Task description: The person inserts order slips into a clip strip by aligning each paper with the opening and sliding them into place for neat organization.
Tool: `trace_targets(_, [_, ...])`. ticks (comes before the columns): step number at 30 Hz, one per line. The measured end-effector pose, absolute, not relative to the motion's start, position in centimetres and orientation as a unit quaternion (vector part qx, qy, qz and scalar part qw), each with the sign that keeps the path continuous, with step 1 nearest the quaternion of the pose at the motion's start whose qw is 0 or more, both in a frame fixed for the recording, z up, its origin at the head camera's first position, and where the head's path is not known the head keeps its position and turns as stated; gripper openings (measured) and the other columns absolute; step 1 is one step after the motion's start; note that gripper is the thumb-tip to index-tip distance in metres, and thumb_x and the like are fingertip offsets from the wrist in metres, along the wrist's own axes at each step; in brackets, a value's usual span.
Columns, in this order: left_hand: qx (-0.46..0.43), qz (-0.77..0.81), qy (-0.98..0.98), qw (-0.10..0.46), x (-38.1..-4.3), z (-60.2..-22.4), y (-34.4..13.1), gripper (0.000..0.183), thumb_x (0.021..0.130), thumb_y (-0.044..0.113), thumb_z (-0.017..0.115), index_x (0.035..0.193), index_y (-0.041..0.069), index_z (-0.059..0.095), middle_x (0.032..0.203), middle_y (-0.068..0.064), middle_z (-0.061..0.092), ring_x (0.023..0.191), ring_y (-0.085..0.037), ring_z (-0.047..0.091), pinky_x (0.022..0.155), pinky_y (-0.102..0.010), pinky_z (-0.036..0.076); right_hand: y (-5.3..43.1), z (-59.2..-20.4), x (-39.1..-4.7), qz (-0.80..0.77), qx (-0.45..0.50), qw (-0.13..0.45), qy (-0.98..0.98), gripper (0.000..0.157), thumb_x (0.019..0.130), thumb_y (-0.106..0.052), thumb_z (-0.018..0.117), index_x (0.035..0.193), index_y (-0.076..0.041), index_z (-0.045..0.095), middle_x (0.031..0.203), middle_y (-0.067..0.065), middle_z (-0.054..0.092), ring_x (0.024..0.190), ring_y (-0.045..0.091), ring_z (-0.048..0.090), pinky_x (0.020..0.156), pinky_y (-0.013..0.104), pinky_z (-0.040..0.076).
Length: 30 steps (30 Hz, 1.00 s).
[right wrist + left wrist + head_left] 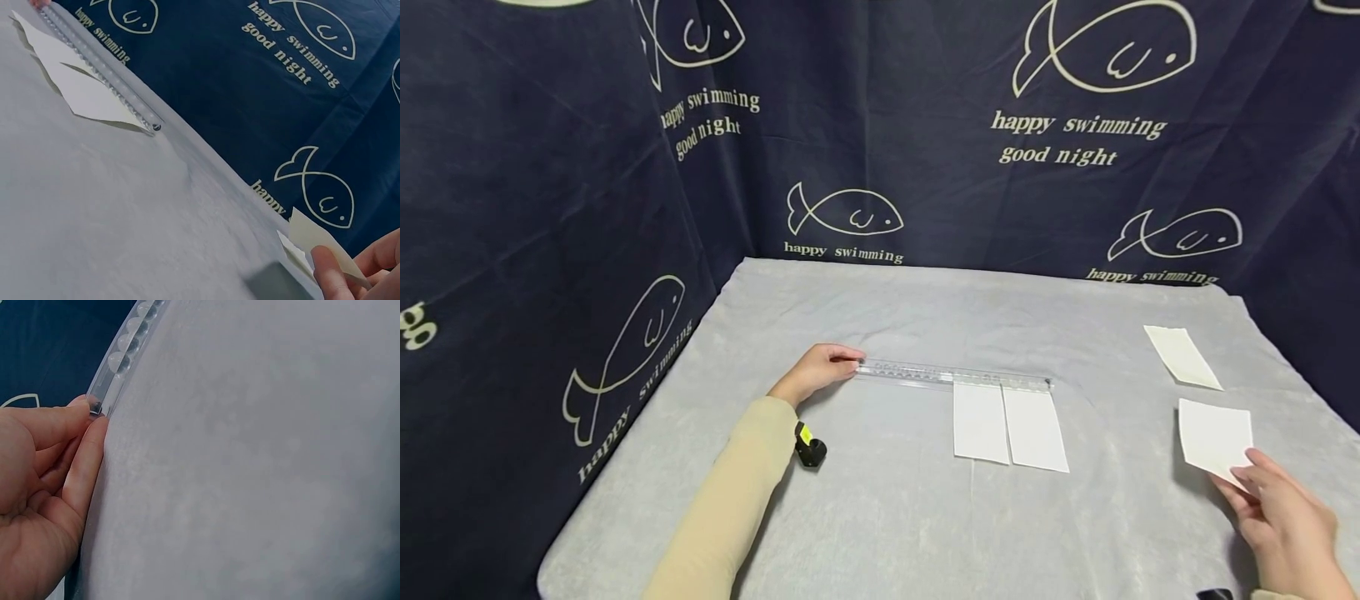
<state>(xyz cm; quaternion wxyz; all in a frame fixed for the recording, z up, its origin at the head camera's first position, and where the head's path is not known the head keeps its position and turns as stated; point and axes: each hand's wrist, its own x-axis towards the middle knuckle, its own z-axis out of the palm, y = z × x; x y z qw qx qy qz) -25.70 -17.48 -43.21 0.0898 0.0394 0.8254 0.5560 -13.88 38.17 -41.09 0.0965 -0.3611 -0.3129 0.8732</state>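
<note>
A clear ticket rail with a row of round beads inside lies across the table. My left hand pinches its left end between thumb and fingers; the left wrist view shows the beads close to this grip. Two white paper slips lie side by side, their top edges tucked under the rail's right half. On the right, my right hand pinches another white paper slip by its near corner, tilted over the table. Behind that one, a further slip lies flat.
A light grey cloth covers the table. Dark blue curtains printed with fish and lettering hang along the back and both sides, right at the table's edges. A small black wrist camera sits at the left sleeve.
</note>
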Motion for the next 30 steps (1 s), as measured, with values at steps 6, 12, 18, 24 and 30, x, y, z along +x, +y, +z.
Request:
trace_targets(6, [0.037, 0.556, 0.825, 0.092, -25.8, -43.1, -17.5, 0.027, 0.088, 0.005, 0.064, 0.114, 0.006, 0.068, 0.114, -0.008, 0.062, 0.096, -0.015, 0.056, 0.082, -0.025, 0.047, 37.0, -40.7, -13.8, 0.893, -0.312, 0.092, -0.312, 0.045, 0.076, 0.03, 0.043, 0.068, -0.004, 0.072, 0.074, 0.001, 0.066, 0.068, 0.016, 0.064, 0.054, 0.039, 0.055])
trace_targets(12, [0.035, 0.556, 0.826, 0.088, -26.0, -43.3, -17.4, 0.026, 0.087, 0.005, 0.064, 0.113, 0.005, 0.068, 0.115, -0.009, 0.062, 0.097, -0.015, 0.056, 0.082, -0.024, 0.048, 36.7, -40.9, -14.1, 0.891, -0.307, 0.092, -0.32, 0.043, 0.074, 0.03, 0.046, 0.069, -0.003, 0.072, 0.074, 0.002, 0.067, 0.069, 0.016, 0.064, 0.056, 0.04, 0.055])
trace_targets(18, [0.028, 0.568, 0.817, 0.093, -25.9, -43.2, -17.2, 0.026, 0.087, 0.002, 0.063, 0.113, 0.003, 0.067, 0.113, -0.011, 0.062, 0.092, -0.012, 0.058, 0.079, -0.022, 0.049, 35.9, -40.4, -14.0, 0.9, -0.291, 0.09, -0.311, 0.043, 0.075, 0.029, 0.046, 0.072, -0.003, 0.073, 0.077, 0.002, 0.067, 0.071, 0.017, 0.064, 0.058, 0.04, 0.055])
trace_targets(24, [0.017, 0.589, 0.802, 0.102, -25.9, -43.1, -17.0, 0.026, 0.087, -0.002, 0.061, 0.113, -0.001, 0.066, 0.112, -0.014, 0.062, 0.087, -0.011, 0.059, 0.078, -0.022, 0.051, 35.0, -40.0, -13.9, 0.908, -0.265, 0.09, -0.313, 0.042, 0.075, 0.03, 0.045, 0.073, -0.002, 0.073, 0.077, 0.004, 0.067, 0.071, 0.019, 0.065, 0.06, 0.039, 0.055])
trace_targets(30, [0.019, 0.581, 0.807, 0.101, -25.8, -43.1, -17.1, 0.026, 0.088, 0.0, 0.062, 0.113, 0.001, 0.066, 0.112, -0.012, 0.062, 0.089, -0.012, 0.059, 0.079, -0.023, 0.051, 34.0, -39.6, -13.9, 0.909, -0.271, 0.089, -0.305, 0.042, 0.076, 0.03, 0.043, 0.072, 0.0, 0.072, 0.076, 0.005, 0.067, 0.07, 0.018, 0.065, 0.058, 0.039, 0.056])
